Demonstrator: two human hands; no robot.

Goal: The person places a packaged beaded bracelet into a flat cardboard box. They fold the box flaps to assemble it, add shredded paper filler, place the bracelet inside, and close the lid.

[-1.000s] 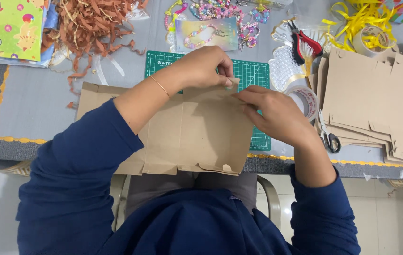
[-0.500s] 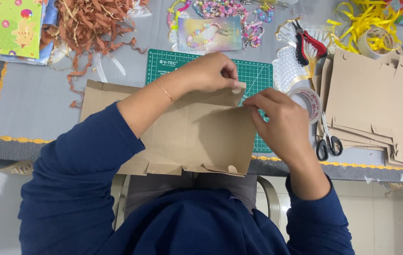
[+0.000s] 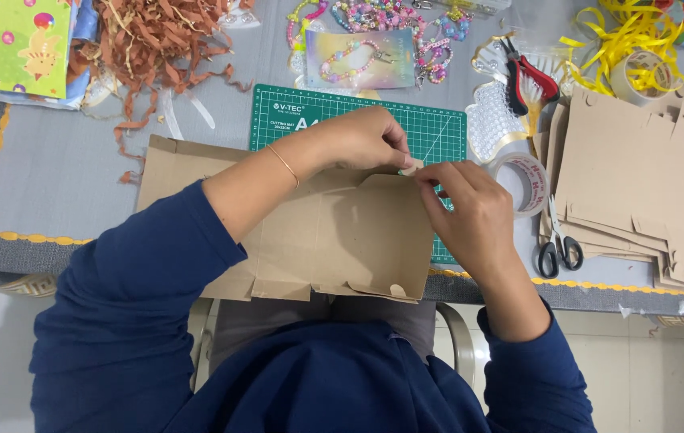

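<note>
We hold a flat cardboard piece [image 3: 334, 232] at its top edge: our left hand [image 3: 362, 140] pinches the edge from behind, and our right hand [image 3: 470, 212] pinches the same spot, fingertips nearly touching. Under the cardboard lies a green mat [image 3: 438, 128]. Just right of the right hand are a tape roll [image 3: 524, 180] and scissors [image 3: 558, 248]; further right, a cardboard stack [image 3: 646, 184]. Beyond the left hand lie beads [image 3: 358, 56] and brown paper shreds [image 3: 161, 40]. Compared with half a second ago, both hands sit slightly lower on the cardboard; the rest is unchanged.
</note>
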